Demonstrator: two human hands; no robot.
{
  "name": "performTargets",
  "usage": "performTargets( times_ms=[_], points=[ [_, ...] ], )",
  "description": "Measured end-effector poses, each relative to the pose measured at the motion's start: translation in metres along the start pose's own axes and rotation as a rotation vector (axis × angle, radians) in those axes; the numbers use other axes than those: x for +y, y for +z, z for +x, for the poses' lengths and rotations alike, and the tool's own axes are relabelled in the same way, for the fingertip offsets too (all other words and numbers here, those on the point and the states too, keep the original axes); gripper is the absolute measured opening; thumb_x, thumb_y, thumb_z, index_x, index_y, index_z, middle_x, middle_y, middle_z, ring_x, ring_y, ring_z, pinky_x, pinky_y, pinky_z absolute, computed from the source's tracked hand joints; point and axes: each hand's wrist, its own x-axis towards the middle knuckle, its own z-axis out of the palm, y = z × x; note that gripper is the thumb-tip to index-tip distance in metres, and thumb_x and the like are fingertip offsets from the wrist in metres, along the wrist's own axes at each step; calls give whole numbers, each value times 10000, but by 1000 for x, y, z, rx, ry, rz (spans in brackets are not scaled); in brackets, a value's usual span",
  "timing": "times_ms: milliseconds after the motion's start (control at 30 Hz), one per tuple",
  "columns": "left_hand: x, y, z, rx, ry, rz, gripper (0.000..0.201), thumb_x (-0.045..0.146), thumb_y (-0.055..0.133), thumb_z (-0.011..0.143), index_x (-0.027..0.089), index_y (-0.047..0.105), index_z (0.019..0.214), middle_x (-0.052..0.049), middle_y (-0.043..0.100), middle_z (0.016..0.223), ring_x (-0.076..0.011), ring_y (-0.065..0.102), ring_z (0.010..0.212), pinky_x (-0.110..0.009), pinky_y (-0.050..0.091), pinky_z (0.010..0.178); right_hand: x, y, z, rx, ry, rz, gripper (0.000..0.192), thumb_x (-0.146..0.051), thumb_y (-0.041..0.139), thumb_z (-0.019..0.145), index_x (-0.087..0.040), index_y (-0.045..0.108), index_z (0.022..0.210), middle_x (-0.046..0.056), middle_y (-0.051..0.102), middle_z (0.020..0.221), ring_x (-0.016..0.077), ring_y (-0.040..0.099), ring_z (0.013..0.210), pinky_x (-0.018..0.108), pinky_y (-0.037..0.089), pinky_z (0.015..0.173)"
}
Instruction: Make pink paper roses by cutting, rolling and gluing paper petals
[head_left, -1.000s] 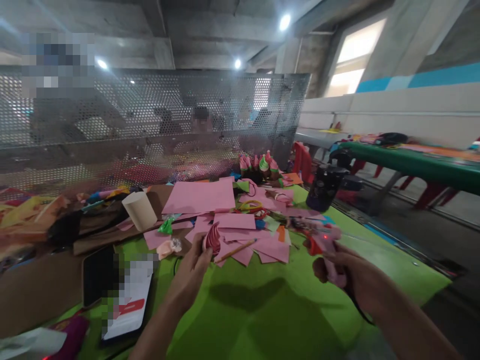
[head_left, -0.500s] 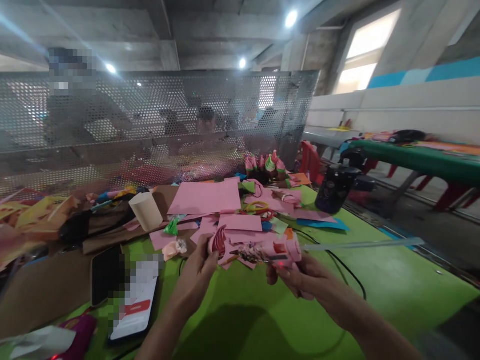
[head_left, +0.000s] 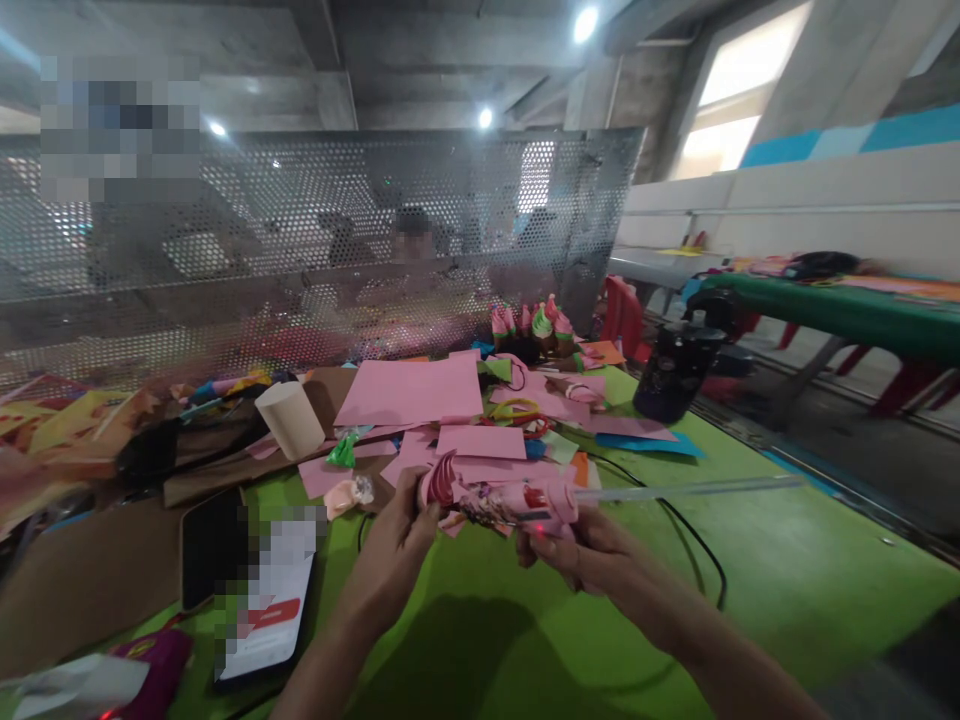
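My left hand (head_left: 394, 548) pinches a small pink folded paper swirl (head_left: 439, 481) above the green table (head_left: 787, 580). My right hand (head_left: 581, 548) grips a pink hot glue gun (head_left: 525, 503) with its nozzle pointing left at the swirl. A clear glue stick (head_left: 690, 489) juts out of the gun's back toward the right. The gun's black cord (head_left: 701, 550) loops across the table behind my right hand. Pink paper sheets (head_left: 411, 392) lie just beyond both hands.
A cream paper cup (head_left: 289, 420) lies on its side at the left, a phone (head_left: 262, 595) near my left arm. A dark bottle (head_left: 671, 372) stands at the right edge. Finished paper cones (head_left: 536, 325) stand by the perforated metal screen (head_left: 300, 230). A person sits behind the screen.
My right hand has swung the glue gun leftward from the right side until its nozzle reaches the swirl in my left hand. The left hand stayed nearly still.
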Motion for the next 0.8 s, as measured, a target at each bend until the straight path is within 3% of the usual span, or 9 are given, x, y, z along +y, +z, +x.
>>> performTargets(
  times_ms=[367,800],
  points=[
    [-2,0,1,-10,2,35,406,509,404,875,245,502,1167,-54,639,1048,-241,562,909,-326,416,803,2,-2,3,36,-20,-76,510,-661,650,691,-173,650,840,34,590,783,157,446,657,280,365,582],
    [-1,1,1,1,5,33,381,496,397,887,235,492,1147,-69,646,1104,-272,558,1037,-361,387,899,1,-2,1,21,-54,-138,391,-580,639,760,-194,598,805,20,568,770,175,482,699,270,391,579]
  ],
)
